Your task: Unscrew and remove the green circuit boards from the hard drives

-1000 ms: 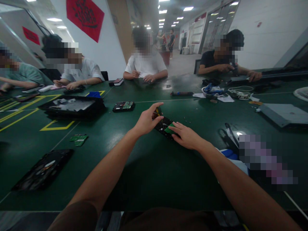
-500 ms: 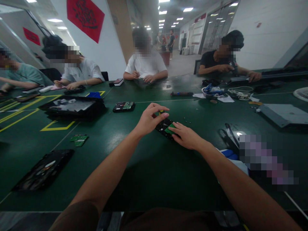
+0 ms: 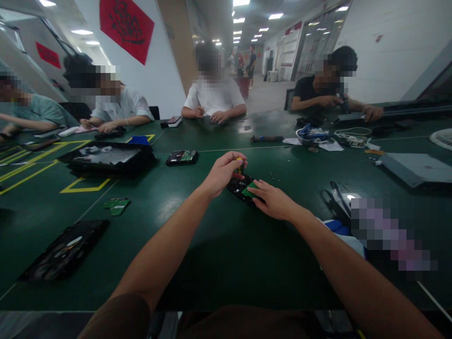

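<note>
A small black hard drive (image 3: pixel 239 186) with a green circuit board lies on the dark green table (image 3: pixel 219 245) in front of me. My left hand (image 3: pixel 224 172) is closed round a yellow-handled screwdriver (image 3: pixel 239 164), held upright over the drive's far end. My right hand (image 3: pixel 273 201) rests on the drive's near right side, fingers extended and pressing on the green board. A few tiny screws (image 3: pixel 273 176) lie just beyond the drive.
A second drive (image 3: pixel 181 157) and a black tray (image 3: pixel 106 157) sit to the left; a loose green board (image 3: pixel 116 205) and a dark panel (image 3: pixel 63 248) lie nearer. Tools (image 3: pixel 335 195) and a grey case (image 3: pixel 413 167) are on the right. Several people work across the table.
My left hand's fingers have curled tighter around the yellow screwdriver and drawn it upright over the drive. My right hand has stayed on the drive.
</note>
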`<state>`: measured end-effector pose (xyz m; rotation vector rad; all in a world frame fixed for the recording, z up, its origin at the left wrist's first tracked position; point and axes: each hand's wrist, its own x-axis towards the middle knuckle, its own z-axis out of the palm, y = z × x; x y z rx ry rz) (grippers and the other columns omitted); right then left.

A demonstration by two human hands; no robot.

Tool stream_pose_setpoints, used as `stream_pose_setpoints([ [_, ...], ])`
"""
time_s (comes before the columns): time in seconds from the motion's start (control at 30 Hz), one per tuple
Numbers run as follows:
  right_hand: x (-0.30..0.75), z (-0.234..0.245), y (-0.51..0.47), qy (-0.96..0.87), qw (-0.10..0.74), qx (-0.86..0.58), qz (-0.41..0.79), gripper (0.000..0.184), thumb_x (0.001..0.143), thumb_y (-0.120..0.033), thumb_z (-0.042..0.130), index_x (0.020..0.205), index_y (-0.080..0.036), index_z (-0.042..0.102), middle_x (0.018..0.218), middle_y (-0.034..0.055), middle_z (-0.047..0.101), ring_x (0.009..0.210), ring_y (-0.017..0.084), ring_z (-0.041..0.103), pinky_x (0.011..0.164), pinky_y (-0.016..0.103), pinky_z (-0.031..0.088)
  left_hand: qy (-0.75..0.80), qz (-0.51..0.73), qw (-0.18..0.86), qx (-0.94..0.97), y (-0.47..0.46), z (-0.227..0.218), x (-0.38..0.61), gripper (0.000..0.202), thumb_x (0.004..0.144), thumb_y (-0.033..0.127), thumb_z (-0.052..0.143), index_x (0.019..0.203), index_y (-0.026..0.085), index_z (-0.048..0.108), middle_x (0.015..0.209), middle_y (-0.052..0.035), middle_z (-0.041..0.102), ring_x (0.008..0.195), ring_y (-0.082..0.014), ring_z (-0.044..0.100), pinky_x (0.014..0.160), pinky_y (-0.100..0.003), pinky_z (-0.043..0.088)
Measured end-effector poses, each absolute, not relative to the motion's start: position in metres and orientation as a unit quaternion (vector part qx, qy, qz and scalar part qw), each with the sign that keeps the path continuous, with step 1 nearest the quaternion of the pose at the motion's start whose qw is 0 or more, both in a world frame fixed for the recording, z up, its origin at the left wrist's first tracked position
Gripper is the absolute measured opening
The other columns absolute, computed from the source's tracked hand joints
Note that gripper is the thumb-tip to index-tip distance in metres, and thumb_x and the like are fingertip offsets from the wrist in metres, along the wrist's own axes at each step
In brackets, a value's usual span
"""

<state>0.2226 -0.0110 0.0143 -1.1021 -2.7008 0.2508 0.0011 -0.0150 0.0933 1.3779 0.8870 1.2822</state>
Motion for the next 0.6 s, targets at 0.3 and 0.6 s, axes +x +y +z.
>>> stream_pose_setpoints([
  [0.3, 0.221, 0.014, -0.012, -0.915, 0.104, -0.381, 0.082, 0.052, 0.103, -0.041, 0.044, 0.152, -0.025, 0.049, 0.164, 0.0110, 0.037, 0.151, 0.036, 0.034, 0.119, 0.057, 0.038, 0.403, 0.504, 0.440, 0.625, -0.015, 0.093, 0.002, 0.022, 0.090, 0.039, 0.068, 0.095, 0.018, 0.069, 0.088, -0.0030, 0.063, 0.075, -0.0128, 0.058, 0.059, -0.021, 0.051],
  [0.6, 0.219, 0.013, -0.011, -0.911, 0.097, -0.391, 0.083, 0.052, 0.102, -0.041, 0.045, 0.151, -0.026, 0.049, 0.164, 0.0103, 0.038, 0.152, 0.036, 0.034, 0.119, 0.058, 0.039, 0.443, 0.479, 0.498, 0.571, -0.011, 0.108, 0.005, 0.016, 0.088, 0.029, 0.057, 0.086, 0.016, 0.066, 0.091, -0.0096, 0.069, 0.086, -0.0201, 0.065, 0.058, -0.025, 0.052],
])
